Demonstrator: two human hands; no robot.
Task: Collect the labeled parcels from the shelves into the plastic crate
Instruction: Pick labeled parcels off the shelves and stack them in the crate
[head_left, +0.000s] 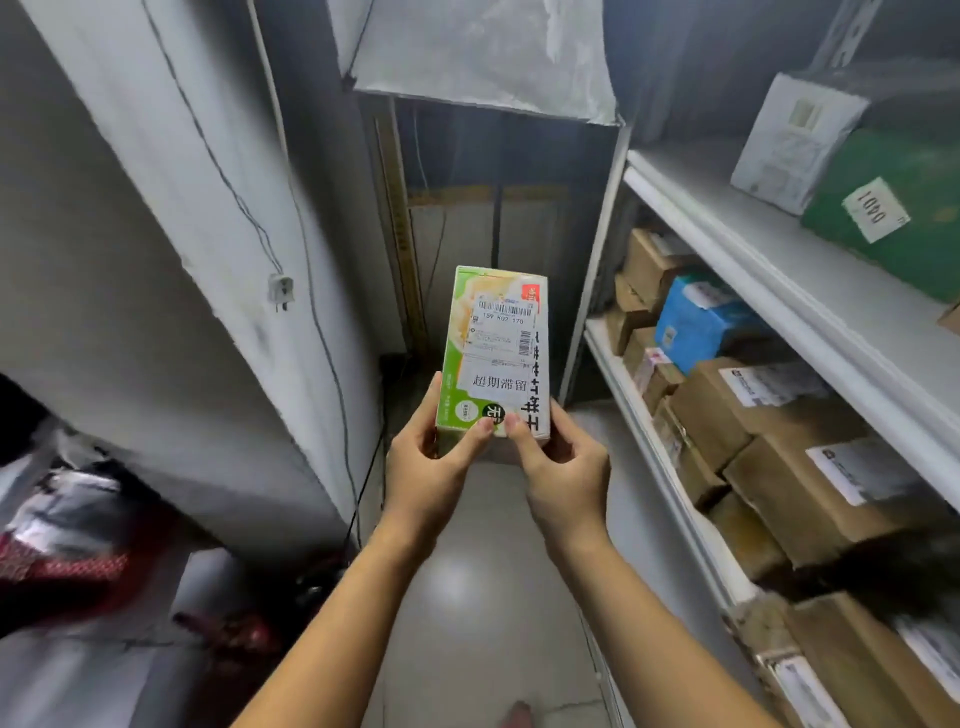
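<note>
The parcel (493, 353) was a tall, narrow carton printed in light green and white, with a small red patch at its top corner, a dark round badge near its lower edge and large black characters running down its right side. A white shipping label (501, 332) with barcodes and printed text covered most of its front face. It was held upright in the air, over the floor (467, 571) of a narrow aisle. Both hands grasped it at its bottom end: the left hand (426, 478) wrapped around the parcel's lower left corner with the thumb pressed on the front, and the right hand (563, 478) gripped the lower right corner, its fingers (519, 431) pinching the front face just beside the left thumb. To the right of the parcel stood a white shelving unit (727, 223). Its upper shelf carried a white wrapped package (789, 140) and a green package (904, 208) with a numbered white tag. The shelf below held a blue box (696, 322) among brown cartons (753, 405) bearing white labels. To the left of the parcel, a white plug (280, 292) hung on a thin cable against a pale wall (156, 260).
</note>
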